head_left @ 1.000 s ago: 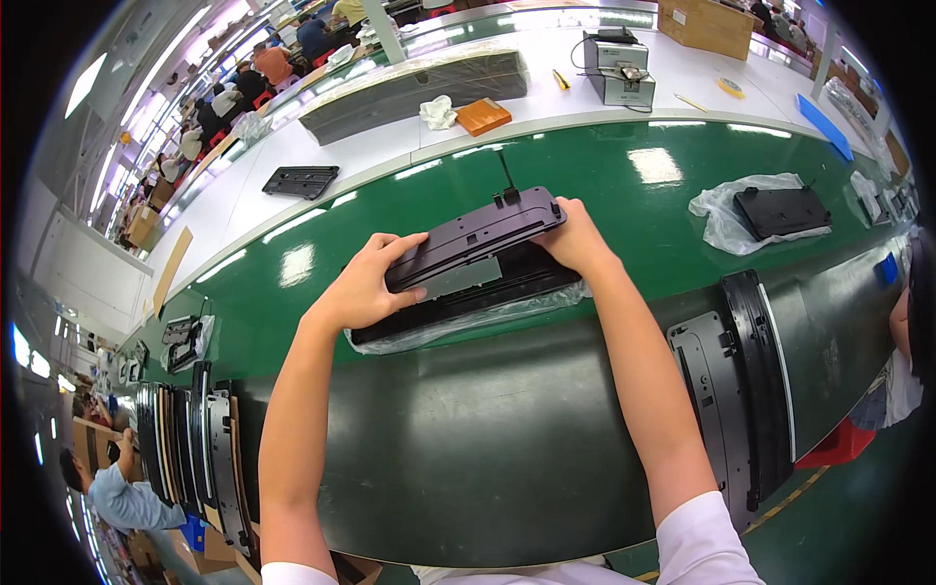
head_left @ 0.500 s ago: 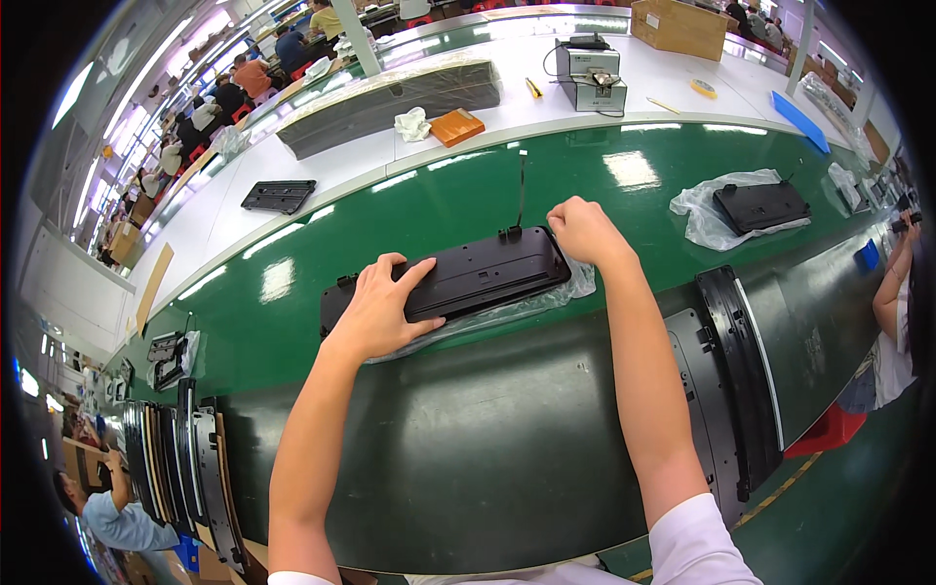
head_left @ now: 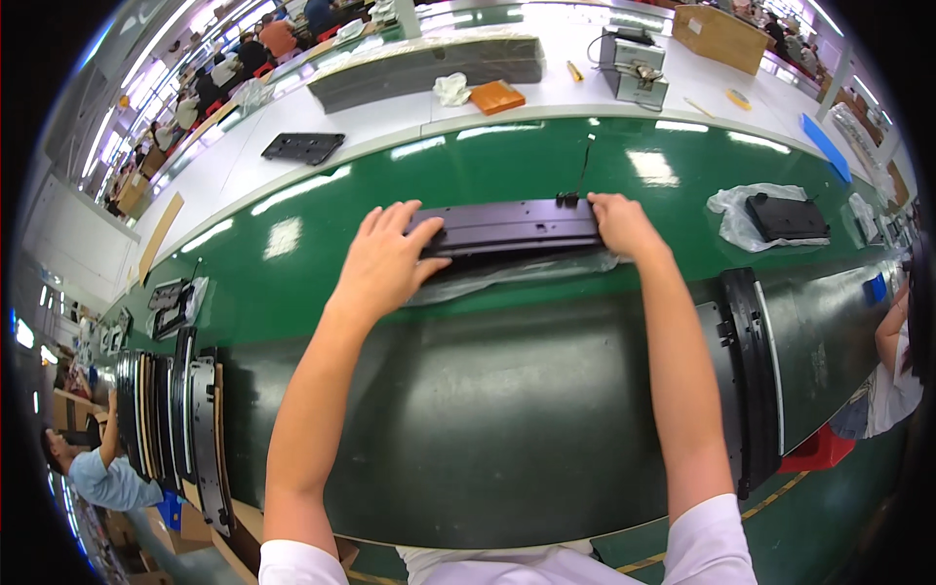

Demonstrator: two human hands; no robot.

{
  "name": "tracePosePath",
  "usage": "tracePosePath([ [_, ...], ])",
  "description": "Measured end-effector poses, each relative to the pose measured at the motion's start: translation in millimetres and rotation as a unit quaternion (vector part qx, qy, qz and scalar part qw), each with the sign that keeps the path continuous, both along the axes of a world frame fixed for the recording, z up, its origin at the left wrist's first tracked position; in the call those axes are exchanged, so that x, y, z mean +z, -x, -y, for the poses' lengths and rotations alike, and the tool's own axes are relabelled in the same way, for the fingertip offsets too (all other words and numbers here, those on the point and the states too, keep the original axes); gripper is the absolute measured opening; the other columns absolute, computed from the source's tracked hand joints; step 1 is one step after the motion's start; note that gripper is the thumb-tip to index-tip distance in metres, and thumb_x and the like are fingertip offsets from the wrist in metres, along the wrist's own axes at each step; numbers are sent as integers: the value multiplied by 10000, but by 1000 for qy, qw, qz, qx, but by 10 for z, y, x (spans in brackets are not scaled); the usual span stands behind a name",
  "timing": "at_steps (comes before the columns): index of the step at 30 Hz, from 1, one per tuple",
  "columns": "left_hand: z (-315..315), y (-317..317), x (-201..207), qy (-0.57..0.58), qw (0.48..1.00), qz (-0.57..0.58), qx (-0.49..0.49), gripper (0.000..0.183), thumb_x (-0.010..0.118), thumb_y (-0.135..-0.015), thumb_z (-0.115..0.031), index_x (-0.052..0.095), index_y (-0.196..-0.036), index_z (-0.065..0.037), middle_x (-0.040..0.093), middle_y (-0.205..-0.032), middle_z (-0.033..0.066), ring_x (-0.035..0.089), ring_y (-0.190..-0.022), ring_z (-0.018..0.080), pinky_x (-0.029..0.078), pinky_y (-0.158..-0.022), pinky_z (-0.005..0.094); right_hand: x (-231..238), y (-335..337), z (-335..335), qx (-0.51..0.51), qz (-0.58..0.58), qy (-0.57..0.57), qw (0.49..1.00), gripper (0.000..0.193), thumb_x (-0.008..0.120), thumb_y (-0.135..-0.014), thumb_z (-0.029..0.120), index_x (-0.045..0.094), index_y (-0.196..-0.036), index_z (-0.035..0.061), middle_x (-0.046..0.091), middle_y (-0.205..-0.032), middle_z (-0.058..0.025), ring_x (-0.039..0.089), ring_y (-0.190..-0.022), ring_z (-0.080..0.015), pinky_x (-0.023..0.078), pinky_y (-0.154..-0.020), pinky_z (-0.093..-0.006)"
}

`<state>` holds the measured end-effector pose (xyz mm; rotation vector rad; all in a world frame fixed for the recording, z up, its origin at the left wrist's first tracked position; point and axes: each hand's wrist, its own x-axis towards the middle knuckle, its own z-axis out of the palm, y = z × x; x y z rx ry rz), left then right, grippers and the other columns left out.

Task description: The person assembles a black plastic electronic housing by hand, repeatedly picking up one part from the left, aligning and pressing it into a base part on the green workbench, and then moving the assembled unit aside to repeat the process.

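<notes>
A long black plastic panel [head_left: 517, 226] lies across the middle, its near edge lifted and its face tilted. My left hand [head_left: 382, 255] is closed round the panel's left end, the thumb along the near side. At the opposite end, my right hand [head_left: 624, 226] grips the right corner, with fingertips on the far edge. A thin black cable [head_left: 584, 166] stands up from a small clip near that corner. Beneath the panel, a clear plastic bag [head_left: 517, 278] spreads on the green belt [head_left: 390, 180].
Another black part [head_left: 785, 216] lies on plastic to the right. Long dark panels [head_left: 749, 380] lie at the near right, and several stand in a stack [head_left: 175, 419] at left. The white bench beyond holds an orange box [head_left: 497, 97] and a grey device [head_left: 634, 73].
My right hand has come down from above the right corner and taken hold of it. The panel has tipped, and its face now looks narrower. The whole view has shifted.
</notes>
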<state>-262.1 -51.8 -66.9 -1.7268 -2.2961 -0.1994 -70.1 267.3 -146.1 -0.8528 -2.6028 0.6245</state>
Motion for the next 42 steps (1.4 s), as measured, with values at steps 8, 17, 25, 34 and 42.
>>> tracePosePath([
  [8, 351, 331, -109, -98, 965, 235, 68, 341, 700, -976, -252, 702, -1241, -37, 678, -1284, 199, 667, -1112, 380, 524, -974, 418, 358, 181, -302, 5, 165, 71, 984, 331, 539, -980, 177, 761, -1212, 99, 745, -1132, -228, 743, -967, -378, 592, -890, -436],
  [17, 216, 318, 9, -90, 947, 296, 82, 319, 697, -983, -264, 740, -1180, -16, 744, -1054, 223, 711, -947, 394, 550, -879, 416, 539, 229, -516, 2, 266, 101, 959, 320, 549, -978, 184, 779, -1197, 138, 769, -998, -111, 719, -724, -271, 598, -643, -400],
  [25, 140, 347, -44, -88, 949, 295, 76, 346, 720, -979, -278, 687, -1185, -1, 734, -938, 217, 689, -753, 313, 534, -754, 398, 590, 217, -619, 17, 300, 92, 949, 307, 566, -988, 213, 788, -1197, 179, 765, -1011, -111, 713, -741, -257, 599, -639, -397],
  [34, -3, 176, -189, -241, 942, 202, 119, 510, 833, -886, -344, 511, -1050, 15, 719, -908, 254, 729, -700, 333, 557, -650, 418, 455, 89, -786, 44, 279, 66, 957, 301, 576, -1014, 245, 772, -1214, 135, 764, -985, -127, 703, -698, -260, 601, -632, -399],
  [42, -65, 13, -379, -285, 913, 205, 207, 538, 869, -840, -388, 492, -963, -24, 690, -717, 147, 710, -643, 287, 533, -596, 382, 452, 26, -825, 26, 274, 75, 958, 294, 584, -1039, 298, 776, -1186, 131, 739, -863, -117, 695, -662, -258, 604, -617, -405],
])
